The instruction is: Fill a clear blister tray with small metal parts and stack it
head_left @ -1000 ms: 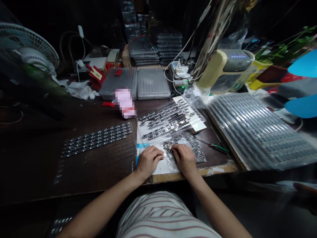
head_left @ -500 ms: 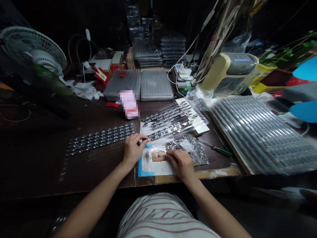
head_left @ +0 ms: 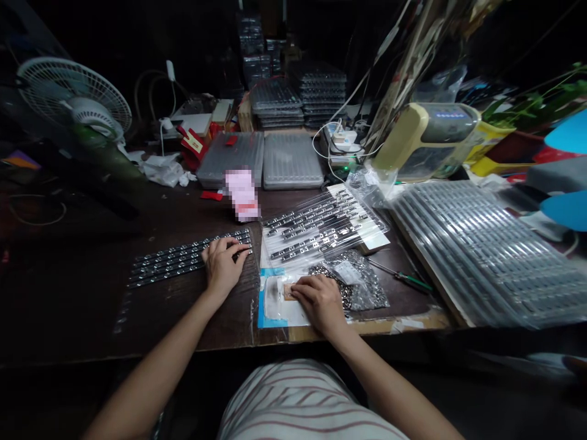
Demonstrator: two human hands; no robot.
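Observation:
My left hand (head_left: 224, 264) is over the right end of a clear tray (head_left: 121, 315) on the left, where small dark metal parts (head_left: 167, 260) lie in rows. Its thumb and index finger come together at the row ends, and whatever is between them is too small to make out. My right hand (head_left: 322, 300) has its fingertips pressed together on a small brown block (head_left: 288, 293), partly covering it; anything pinched there is hidden. Under the block lies a white sheet edged with blue tape (head_left: 274, 322). Beside the right hand is a clear bag of small metal pieces (head_left: 369, 290).
Behind the hands, another clear tray (head_left: 316, 229) of dark parts lies slanted. A green-handled tool (head_left: 415, 281) rests right of the bag. Farther right are stacked clear trays (head_left: 486, 244). A fan (head_left: 76, 98), a yellowish machine (head_left: 426, 140) and a blurred pink item (head_left: 243, 198) stand farther back.
My left hand has moved left from beside the white sheet to the row ends of the left tray. My right hand has shifted slightly left, covering more of the brown block.

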